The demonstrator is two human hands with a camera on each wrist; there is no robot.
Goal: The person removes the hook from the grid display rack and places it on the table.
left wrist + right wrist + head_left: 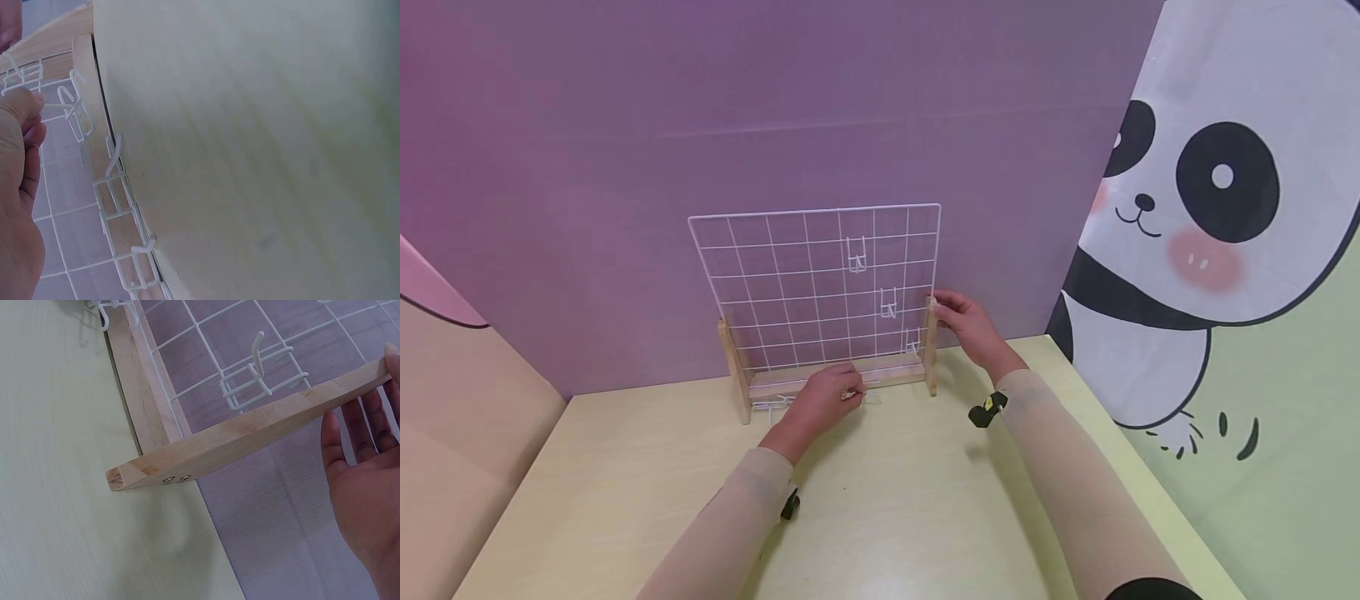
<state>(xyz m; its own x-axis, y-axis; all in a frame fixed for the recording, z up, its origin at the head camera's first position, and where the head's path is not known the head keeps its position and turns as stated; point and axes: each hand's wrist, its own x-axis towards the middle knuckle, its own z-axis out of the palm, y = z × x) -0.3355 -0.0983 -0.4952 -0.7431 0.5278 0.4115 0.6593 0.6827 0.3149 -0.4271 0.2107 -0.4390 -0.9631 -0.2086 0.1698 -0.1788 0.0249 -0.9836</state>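
Note:
A white wire grid (805, 271) stands upright in a wooden base with a post at each side. My left hand (823, 404) is low in front of the base and pinches a white wire hook (74, 112) between thumb and fingers. Higher up, my right hand (972, 327) grips the upper end of the right wooden post (250, 428), thumb in front and fingers partly hidden behind. Three white hooks hang on the grid in a descending diagonal: an upper hook (857, 258), a middle hook (888, 307) and a lower hook (256, 378) beside the right post.
More white hooks (115, 203) lie along the front of the wooden base bar, towards the left post (735, 371). The pale wooden table (880, 517) meets a purple wall (625, 208) behind the rack. A panda picture (1225, 175) covers the right wall.

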